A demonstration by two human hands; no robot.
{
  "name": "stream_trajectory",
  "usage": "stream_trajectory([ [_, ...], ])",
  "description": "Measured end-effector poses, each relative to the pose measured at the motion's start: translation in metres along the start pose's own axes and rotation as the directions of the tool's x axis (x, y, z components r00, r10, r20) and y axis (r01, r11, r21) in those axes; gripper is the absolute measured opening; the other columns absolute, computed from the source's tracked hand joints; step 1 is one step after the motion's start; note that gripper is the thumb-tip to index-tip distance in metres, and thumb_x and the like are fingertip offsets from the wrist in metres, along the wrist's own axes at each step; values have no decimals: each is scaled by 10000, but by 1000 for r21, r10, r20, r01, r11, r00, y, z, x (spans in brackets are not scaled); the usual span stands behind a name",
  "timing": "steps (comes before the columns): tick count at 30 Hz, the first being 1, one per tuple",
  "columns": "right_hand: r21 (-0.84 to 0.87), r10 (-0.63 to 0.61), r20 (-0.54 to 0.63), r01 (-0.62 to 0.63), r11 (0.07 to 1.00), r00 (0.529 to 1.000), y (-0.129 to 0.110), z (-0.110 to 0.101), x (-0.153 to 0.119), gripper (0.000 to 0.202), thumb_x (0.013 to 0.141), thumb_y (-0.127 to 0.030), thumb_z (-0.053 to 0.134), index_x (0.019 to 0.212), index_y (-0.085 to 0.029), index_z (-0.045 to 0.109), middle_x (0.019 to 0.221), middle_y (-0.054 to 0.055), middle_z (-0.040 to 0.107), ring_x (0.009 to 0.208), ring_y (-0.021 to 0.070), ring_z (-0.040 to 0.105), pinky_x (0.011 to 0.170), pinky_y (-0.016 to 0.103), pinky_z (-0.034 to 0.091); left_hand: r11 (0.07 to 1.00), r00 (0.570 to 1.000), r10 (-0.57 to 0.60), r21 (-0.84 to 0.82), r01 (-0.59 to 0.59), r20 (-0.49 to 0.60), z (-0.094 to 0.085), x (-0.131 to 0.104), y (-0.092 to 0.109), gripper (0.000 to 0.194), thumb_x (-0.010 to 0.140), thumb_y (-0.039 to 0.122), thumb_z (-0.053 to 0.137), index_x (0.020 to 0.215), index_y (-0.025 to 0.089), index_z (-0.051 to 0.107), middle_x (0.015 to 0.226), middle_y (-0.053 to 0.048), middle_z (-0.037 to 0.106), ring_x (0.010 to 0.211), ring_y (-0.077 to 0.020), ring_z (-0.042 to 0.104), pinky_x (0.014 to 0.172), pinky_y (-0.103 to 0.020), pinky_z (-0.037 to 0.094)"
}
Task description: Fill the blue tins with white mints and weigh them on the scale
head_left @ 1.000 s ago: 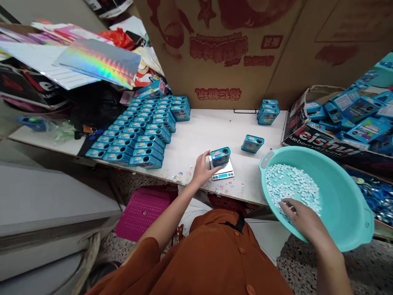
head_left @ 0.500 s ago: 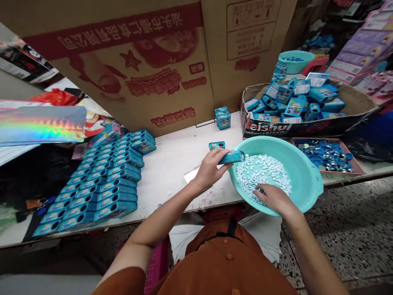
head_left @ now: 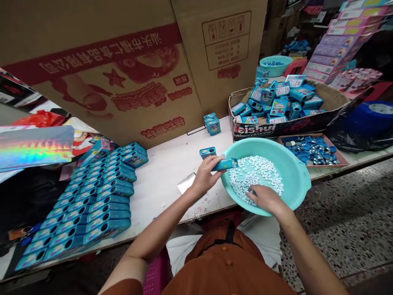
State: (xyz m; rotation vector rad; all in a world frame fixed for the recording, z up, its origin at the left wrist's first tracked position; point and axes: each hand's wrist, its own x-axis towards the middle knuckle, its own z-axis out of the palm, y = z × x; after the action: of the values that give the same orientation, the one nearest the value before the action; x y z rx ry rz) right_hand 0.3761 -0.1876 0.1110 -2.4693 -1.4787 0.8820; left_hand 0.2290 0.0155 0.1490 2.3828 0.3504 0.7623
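Note:
My left hand (head_left: 206, 175) is closed round a small blue box (head_left: 225, 164), tilted sideways with its end over the rim of a turquoise basin (head_left: 294, 176). Small white tablet-like candies (head_left: 260, 166) cover part of the basin's floor. Down among them is my right hand (head_left: 265, 198), its fingers curled and partly hidden; what they hold cannot be made out. Just behind my left hand another blue box (head_left: 208, 152) stands on the table. A flat, shiny metal-like plate (head_left: 186, 183) lies left of my left wrist.
Rows of blue boxes with round dark holes (head_left: 89, 200) stand at left. A few more boxes (head_left: 212, 123) are near the large carton (head_left: 123, 73). Behind the basin are an open carton (head_left: 260, 133) of blue boxes and a shallow tray (head_left: 337, 157) of blue and silvery round pieces.
The view has shifted a little, so things sit differently in the picture. My left hand still grips the box at the rim, and my right hand remains in the candies.

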Motion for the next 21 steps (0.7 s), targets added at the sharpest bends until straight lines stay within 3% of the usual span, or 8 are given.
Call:
stream_trajectory([
  [4, -3, -3, 10, 3, 1000, 1000, 0, -1, 0, 329, 949, -389, 428, 1035, -176, 663, 1089, 107, 690, 1019, 264, 616, 777, 291, 380, 970, 978, -173, -195, 148, -118, 7, -14, -7, 362, 825, 437, 654, 1127, 250, 582, 1115, -63, 644, 1051, -232, 612, 944, -404, 508],
  [9, 43, 12, 28, -14, 999, 1000, 2, -2, -1, 363, 948, -405, 390, 1067, -178, 647, 1108, 111, 677, 978, 258, 615, 726, 295, 391, 805, 865, -461, -502, 314, -198, 25, -43, -12, 502, 947, 601, 305, 1352, 305, 329, 1242, -74, 594, 1089, -173, 614, 900, -338, 537],
  [14, 51, -9, 36, 7, 999, 999, 5, -1, 1, 347, 938, -431, 387, 977, -203, 645, 1019, 82, 687, 895, 233, 616, 681, 281, 380, 776, 779, -559, -510, 372, -282, 26, -75, -30, 482, 949, 597, 314, 1355, 340, 272, 1260, -68, 583, 1138, -158, 594, 913, -329, 530],
  [18, 49, 1, 44, -3, 999, 999, 7, 0, 3, 337, 923, -447, 389, 928, -221, 638, 956, 65, 691, 867, 228, 618, 671, 279, 375, 775, 697, -609, -471, 421, -380, 6, -108, -53, 440, 922, 593, 405, 1244, 305, 327, 1172, -62, 593, 1100, -160, 598, 947, -357, 512],
  [21, 50, 22, 53, -24, 998, 998, 10, 1, 5, 335, 908, -465, 400, 944, -234, 640, 961, 56, 699, 863, 233, 625, 690, 288, 385, 787, 670, -611, -416, 455, -422, -8, -134, -71, 401, 914, 565, 446, 1168, 275, 335, 1127, -56, 580, 1067, -157, 595, 965, -368, 491],
])
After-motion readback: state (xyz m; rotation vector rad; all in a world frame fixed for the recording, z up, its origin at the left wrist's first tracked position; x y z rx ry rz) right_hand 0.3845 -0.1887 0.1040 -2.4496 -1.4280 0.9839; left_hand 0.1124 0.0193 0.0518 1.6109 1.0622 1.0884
